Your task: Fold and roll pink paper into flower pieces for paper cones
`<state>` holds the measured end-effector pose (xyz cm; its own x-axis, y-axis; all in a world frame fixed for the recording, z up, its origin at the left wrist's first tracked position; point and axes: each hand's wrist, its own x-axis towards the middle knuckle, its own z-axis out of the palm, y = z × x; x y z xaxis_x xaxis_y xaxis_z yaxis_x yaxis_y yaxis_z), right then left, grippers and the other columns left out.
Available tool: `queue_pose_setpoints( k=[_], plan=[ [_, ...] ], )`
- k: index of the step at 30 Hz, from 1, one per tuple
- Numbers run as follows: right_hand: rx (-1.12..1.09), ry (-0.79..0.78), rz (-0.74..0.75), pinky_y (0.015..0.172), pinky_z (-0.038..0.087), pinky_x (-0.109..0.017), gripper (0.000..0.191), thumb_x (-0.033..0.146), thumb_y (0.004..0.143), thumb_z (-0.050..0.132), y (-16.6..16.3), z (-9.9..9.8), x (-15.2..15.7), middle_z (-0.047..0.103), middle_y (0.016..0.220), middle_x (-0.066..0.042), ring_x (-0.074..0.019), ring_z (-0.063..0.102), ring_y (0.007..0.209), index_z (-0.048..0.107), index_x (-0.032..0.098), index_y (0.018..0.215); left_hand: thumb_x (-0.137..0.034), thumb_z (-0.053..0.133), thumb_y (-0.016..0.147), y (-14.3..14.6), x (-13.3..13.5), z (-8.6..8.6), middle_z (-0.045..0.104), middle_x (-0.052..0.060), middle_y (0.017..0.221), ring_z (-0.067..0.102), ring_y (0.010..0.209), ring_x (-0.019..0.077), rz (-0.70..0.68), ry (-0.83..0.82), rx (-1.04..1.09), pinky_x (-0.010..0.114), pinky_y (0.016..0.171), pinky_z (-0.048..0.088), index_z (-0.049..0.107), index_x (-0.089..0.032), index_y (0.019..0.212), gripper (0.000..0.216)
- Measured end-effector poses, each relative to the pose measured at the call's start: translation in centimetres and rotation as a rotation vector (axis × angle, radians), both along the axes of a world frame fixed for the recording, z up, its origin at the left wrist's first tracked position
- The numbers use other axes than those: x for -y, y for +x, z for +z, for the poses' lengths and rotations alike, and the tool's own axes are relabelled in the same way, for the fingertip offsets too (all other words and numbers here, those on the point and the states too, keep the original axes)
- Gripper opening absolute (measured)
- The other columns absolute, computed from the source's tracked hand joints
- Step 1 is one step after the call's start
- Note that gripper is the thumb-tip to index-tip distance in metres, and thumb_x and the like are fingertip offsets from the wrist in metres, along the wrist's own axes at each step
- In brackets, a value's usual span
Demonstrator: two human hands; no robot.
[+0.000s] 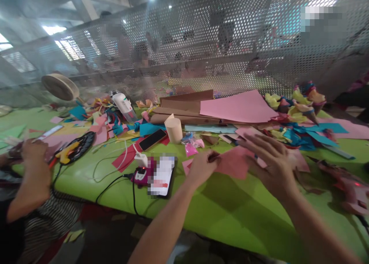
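Observation:
My left hand point(203, 166) pinches the near-left edge of a small coral-red sheet of paper point(235, 162), raised a little over the green tabletop point(230, 206). Fingers stretched and slightly spread, my right hand point(269, 162) hovers at the sheet's right side; whether its thumb touches the paper I cannot tell. Paler pink paper pieces point(298, 160) lie beyond and beneath the right hand. A glue gun point(344, 183) with a lit red light rests to the right. Left of my left hand is a phone point(163, 175) with a lit screen.
A power strip point(144, 173) with plugs and cords sits beside the phone. Behind are a tan paper cylinder point(173, 130), a dark phone point(152, 139), pink sheets point(238, 107) and paper flowers point(305, 102). At left, another person's arm point(34, 171) reaches over the table.

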<state>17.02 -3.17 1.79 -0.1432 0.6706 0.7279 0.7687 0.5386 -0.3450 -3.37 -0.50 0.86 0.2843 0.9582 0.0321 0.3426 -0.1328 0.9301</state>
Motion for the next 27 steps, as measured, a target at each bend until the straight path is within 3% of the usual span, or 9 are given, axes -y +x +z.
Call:
queue_pose_setpoints(
  k=[4, 7, 12, 17, 21, 24, 27],
  plan=[
    [0.152, -0.095, 0.092, 0.085, 0.044, -0.044, 0.02, 0.036, 0.093, 0.056, -1.0, -0.9, -0.2, 0.075, 0.094, -0.004, -0.0277, 0.062, 0.099, 0.072, 0.03, 0.103, -0.013, 0.056, 0.081, 0.3, 0.7, 0.3, 0.072, 0.007, 0.093, 0.063, 0.088, 0.0235, -0.116, 0.209, -0.158, 0.032, 0.078, 0.046, 0.073, -0.021, 0.092, 0.021],
    [0.146, -0.123, 0.057, 0.077, 0.04, -0.042, 0.024, 0.036, 0.095, 0.052, -0.6, -1.1, -0.5, 0.074, 0.079, -0.002, -0.024, 0.063, 0.082, 0.072, 0.027, 0.083, -0.021, 0.057, 0.085, 0.0, 0.7, 0.7, 0.072, 0.008, 0.089, 0.063, 0.084, 0.024, -0.118, 0.234, -0.188, 0.033, 0.077, 0.045, 0.074, -0.021, 0.089, 0.016],
    [0.07, -0.133, 0.01, 0.077, 0.038, -0.042, 0.026, 0.04, 0.094, 0.053, 0.9, -0.6, -0.7, 0.075, 0.08, -0.002, -0.0244, 0.062, 0.081, 0.07, 0.027, 0.08, -0.026, 0.058, 0.086, -1.1, 0.1, 1.4, 0.07, 0.006, 0.08, 0.06, 0.078, 0.0226, -0.029, 0.139, -0.145, 0.032, 0.076, 0.045, 0.073, -0.022, 0.081, 0.016],
    [0.112, -0.136, 0.05, 0.079, 0.038, -0.043, 0.026, 0.041, 0.094, 0.053, 0.5, -0.5, -0.6, 0.075, 0.079, -0.001, -0.0241, 0.063, 0.082, 0.071, 0.028, 0.08, -0.028, 0.063, 0.084, -1.0, 0.2, 1.7, 0.071, 0.008, 0.098, 0.061, 0.094, 0.0245, -0.074, 0.206, -0.089, 0.033, 0.086, 0.045, 0.075, -0.023, 0.097, 0.018],
    [0.075, -0.097, 0.112, 0.083, 0.043, -0.044, 0.016, 0.035, 0.092, 0.057, -0.4, 0.0, -0.2, 0.075, 0.088, -0.002, -0.0254, 0.064, 0.09, 0.073, 0.03, 0.09, -0.027, 0.061, 0.085, -0.5, 0.4, 1.1, 0.073, 0.008, 0.091, 0.064, 0.087, 0.0236, -0.099, 0.16, -0.099, 0.032, 0.079, 0.046, 0.077, -0.022, 0.092, 0.018],
    [-0.081, 0.009, -0.03, 0.091, 0.044, -0.047, 0.019, 0.032, 0.09, 0.06, -0.6, 0.8, 0.4, 0.072, 0.108, -0.005, -0.0288, 0.061, 0.107, 0.071, 0.031, 0.106, -0.024, 0.06, 0.084, -0.4, 0.2, 0.7, 0.073, 0.007, 0.086, 0.064, 0.08, 0.022, 0.025, 0.123, -0.061, 0.031, 0.075, 0.047, 0.076, -0.021, 0.087, 0.017],
    [-0.348, 0.024, -0.192, 0.085, 0.048, -0.044, 0.018, 0.031, 0.087, 0.064, -0.3, 0.9, 0.7, 0.07, 0.104, -0.007, -0.0261, 0.063, 0.098, 0.07, 0.029, 0.104, -0.026, 0.059, 0.084, -0.5, 0.0, 0.7, 0.072, 0.006, 0.084, 0.064, 0.078, 0.0205, 0.141, 0.103, 0.049, 0.03, 0.074, 0.048, 0.074, -0.019, 0.087, 0.016]
  ],
)
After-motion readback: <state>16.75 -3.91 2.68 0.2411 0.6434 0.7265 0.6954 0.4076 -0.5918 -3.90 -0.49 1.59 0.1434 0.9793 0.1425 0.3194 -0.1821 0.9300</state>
